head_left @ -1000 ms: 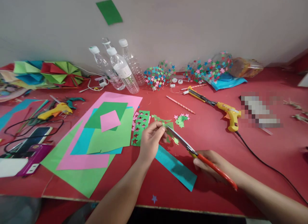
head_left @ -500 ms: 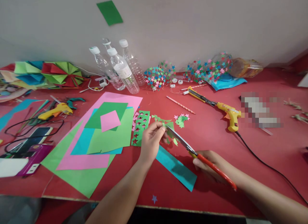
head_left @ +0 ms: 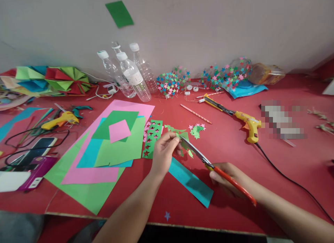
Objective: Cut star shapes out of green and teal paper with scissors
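Near the middle of the red table, my left hand (head_left: 167,150) pinches a small piece of green paper (head_left: 184,135). My right hand (head_left: 229,177) is wrapped round the handles of red-handled scissors (head_left: 233,182), whose blades reach up and left to the green paper at my left fingertips. Below the blades lies a blue paper strip (head_left: 191,183). Beside my left hand is a green strip with star-shaped holes (head_left: 153,136). Beyond the blades sits a small pile of green and pink stars (head_left: 197,130).
Stacked coloured sheets (head_left: 122,149) lie at left, with clear bottles (head_left: 134,77) behind them. A yellow glue gun (head_left: 249,124) with a black cord is at right. Star-covered balls (head_left: 169,83) stand by the wall. A phone (head_left: 40,149) lies far left.
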Demonstrator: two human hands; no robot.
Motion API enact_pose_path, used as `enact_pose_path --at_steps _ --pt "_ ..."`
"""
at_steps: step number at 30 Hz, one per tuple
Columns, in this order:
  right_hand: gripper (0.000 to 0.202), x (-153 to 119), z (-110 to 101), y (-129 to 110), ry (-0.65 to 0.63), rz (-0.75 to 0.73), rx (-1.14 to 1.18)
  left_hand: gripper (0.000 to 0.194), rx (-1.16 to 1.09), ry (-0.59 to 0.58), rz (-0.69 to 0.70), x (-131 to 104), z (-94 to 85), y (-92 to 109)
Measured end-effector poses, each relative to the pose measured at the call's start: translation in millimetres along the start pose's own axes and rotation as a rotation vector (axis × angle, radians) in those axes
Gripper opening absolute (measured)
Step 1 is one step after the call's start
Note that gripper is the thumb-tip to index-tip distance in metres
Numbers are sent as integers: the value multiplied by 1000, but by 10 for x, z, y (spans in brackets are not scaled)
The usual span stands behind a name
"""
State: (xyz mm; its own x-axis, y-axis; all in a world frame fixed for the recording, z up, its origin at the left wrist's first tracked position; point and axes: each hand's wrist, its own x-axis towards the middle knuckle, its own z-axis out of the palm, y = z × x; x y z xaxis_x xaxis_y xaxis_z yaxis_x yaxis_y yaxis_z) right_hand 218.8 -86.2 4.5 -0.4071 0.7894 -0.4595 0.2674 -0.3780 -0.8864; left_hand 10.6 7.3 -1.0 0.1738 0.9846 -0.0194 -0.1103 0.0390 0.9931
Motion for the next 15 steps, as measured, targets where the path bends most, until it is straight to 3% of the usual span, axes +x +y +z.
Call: enact_pose_path --at_steps 7,12,15 --pt "61 -15 -4 -79 -27 -23 -27 17 114 34 81 4 -24 20" --pt "63 -21 -3 -38 -47 -25 -52 18 295 152 255 -6 3 9" --pt "63 -21 6 -23 -55 -24 -33 13 271 126 248 -3 4 -4"
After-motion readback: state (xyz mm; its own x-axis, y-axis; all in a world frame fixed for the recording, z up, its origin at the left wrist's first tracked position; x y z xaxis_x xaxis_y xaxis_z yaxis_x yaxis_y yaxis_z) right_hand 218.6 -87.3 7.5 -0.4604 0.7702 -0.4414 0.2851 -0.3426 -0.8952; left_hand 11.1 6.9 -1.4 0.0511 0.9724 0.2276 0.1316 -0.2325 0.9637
